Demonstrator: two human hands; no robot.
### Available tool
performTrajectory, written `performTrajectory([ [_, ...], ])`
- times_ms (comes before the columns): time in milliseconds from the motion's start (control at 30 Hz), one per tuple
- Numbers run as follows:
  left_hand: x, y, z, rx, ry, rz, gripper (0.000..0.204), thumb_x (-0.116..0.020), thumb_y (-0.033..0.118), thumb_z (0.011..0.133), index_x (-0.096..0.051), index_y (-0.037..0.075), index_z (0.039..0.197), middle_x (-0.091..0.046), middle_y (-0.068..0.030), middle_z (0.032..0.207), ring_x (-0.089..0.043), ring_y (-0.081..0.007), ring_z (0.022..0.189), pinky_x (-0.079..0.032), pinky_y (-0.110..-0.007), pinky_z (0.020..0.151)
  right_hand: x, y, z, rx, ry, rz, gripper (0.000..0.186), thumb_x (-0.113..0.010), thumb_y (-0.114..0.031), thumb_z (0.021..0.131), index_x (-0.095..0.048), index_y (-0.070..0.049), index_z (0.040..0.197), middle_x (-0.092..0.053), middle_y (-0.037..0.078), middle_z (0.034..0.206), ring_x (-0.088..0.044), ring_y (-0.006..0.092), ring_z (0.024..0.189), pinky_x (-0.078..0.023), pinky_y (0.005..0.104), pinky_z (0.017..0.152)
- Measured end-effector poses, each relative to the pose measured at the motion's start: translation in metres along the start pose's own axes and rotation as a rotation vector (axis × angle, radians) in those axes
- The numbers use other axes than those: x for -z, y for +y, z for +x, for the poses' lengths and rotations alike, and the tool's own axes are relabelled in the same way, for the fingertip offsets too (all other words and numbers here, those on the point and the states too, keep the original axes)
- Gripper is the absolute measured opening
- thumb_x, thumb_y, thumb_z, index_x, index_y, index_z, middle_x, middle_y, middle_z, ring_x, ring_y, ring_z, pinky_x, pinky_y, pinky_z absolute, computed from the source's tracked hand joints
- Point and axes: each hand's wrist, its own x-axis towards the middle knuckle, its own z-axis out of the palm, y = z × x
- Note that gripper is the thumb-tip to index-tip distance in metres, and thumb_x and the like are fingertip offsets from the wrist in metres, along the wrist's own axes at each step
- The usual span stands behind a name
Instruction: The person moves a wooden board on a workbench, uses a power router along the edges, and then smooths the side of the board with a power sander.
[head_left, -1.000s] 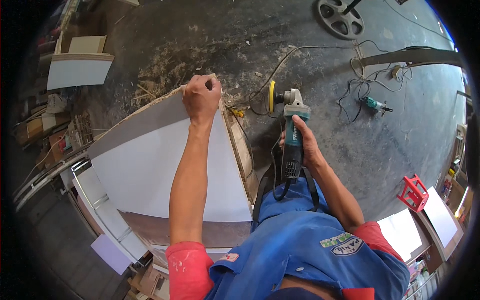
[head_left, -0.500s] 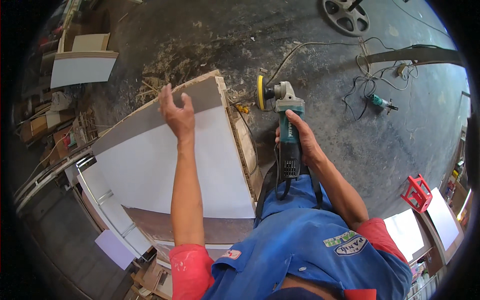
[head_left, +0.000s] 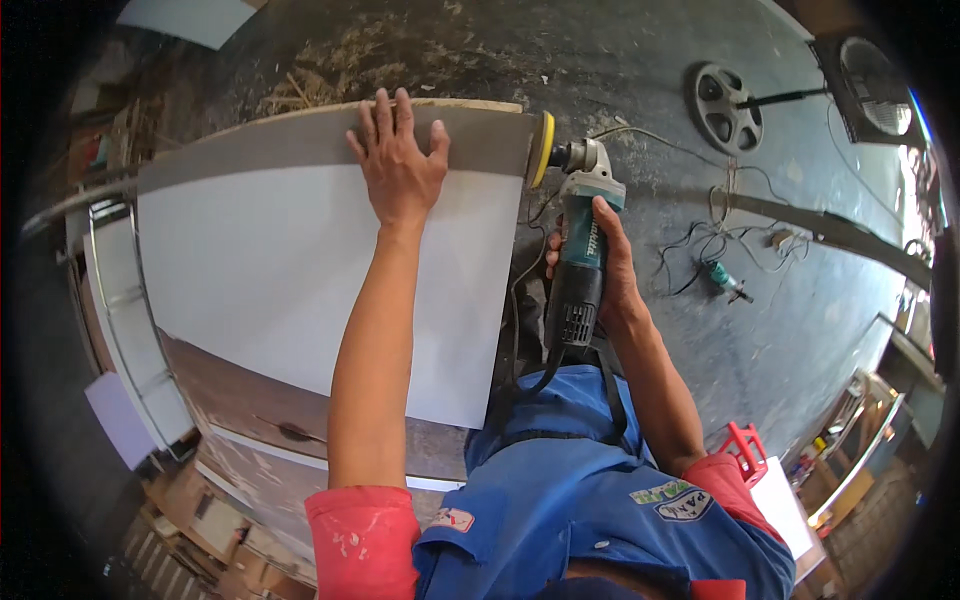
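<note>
My right hand (head_left: 617,260) is wrapped round the teal and black body of an angle grinder (head_left: 583,230), thumb along its top. The yellow-backed disc (head_left: 541,150) on the grinder stands on edge, right at the far right corner of a large panel. That panel (head_left: 330,260) has a white face with a grey-brown strip along its far edge. Fingers spread, my left hand (head_left: 401,165) lies on the grey-brown strip near the far edge. A black cord (head_left: 545,378) runs from the grinder's back end toward my apron.
A second green power tool (head_left: 727,280) lies among tangled cords on the dark floor at the right. Beyond it are a grey spoked wheel (head_left: 724,108) and a boxy fan or speaker (head_left: 872,88). A red stool (head_left: 745,450) stands at the lower right; metal rails (head_left: 125,320) at the left.
My left hand has come down from above the panel onto its far strip. The grinder has moved slightly away from me, its disc now at the panel's corner. The view has shifted.
</note>
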Motion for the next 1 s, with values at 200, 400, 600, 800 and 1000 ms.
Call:
performTrajectory([
  [200,0.0,0.002,0.0,-0.004,0.06,0.024,0.065,-0.051,0.045,0.099,-0.047,0.008,0.153,-0.041,-0.0156,0.16,-0.03,-0.0371,0.152,-0.02,-0.058,0.125,-0.003,-0.003,0.006,-0.019,0.01,-0.005,0.061,-0.064,-0.064,0.091,-0.059,-0.004,0.103,-0.067,0.011,0.079,-0.071,0.0211,0.064,-0.061,0.0349,0.058],
  [400,0.001,0.002,-0.002,0.004,0.055,-0.018,0.064,-0.052,0.044,0.1,-0.045,0.011,0.154,-0.041,-0.0142,0.161,-0.028,-0.0361,0.153,-0.019,-0.06,0.125,-0.001,-0.005,0.011,0.017,-0.031,-0.076,0.061,-0.062,-0.063,0.093,-0.059,-0.003,0.107,-0.068,0.012,0.08,-0.071,0.0216,0.065,-0.062,0.0355,0.058],
  [600,0.002,0.004,-0.001,-0.001,0.077,-0.029,0.063,-0.053,0.044,0.1,-0.048,0.01,0.153,-0.043,-0.0147,0.159,-0.031,-0.0365,0.152,-0.021,-0.06,0.124,0.001,-0.008,0.013,-0.015,-0.015,-0.08,0.06,-0.061,-0.062,0.094,-0.059,-0.004,0.108,-0.067,0.013,0.08,-0.071,0.0222,0.065,-0.062,0.0368,0.058],
  [800,0.003,0.003,-0.002,-0.014,0.08,-0.007,0.061,-0.054,0.042,0.1,-0.049,0.01,0.151,-0.044,-0.0151,0.158,-0.032,-0.0371,0.151,-0.023,-0.061,0.123,0.001,-0.009,0.011,-0.048,-0.032,-0.032,0.058,-0.061,-0.061,0.095,-0.06,-0.004,0.106,-0.068,0.013,0.081,-0.071,0.0237,0.066,-0.061,0.0375,0.058],
  [1000,0.001,0.005,0.002,-0.008,0.079,-0.029,0.062,-0.054,0.042,0.1,-0.048,0.009,0.152,-0.042,-0.0147,0.159,-0.031,-0.0366,0.151,-0.021,-0.061,0.123,0.007,0.001,0.006,-0.032,-0.039,-0.084,0.059,-0.06,-0.061,0.095,-0.059,-0.004,0.106,-0.068,0.013,0.081,-0.071,0.0225,0.066,-0.062,0.0375,0.06],
])
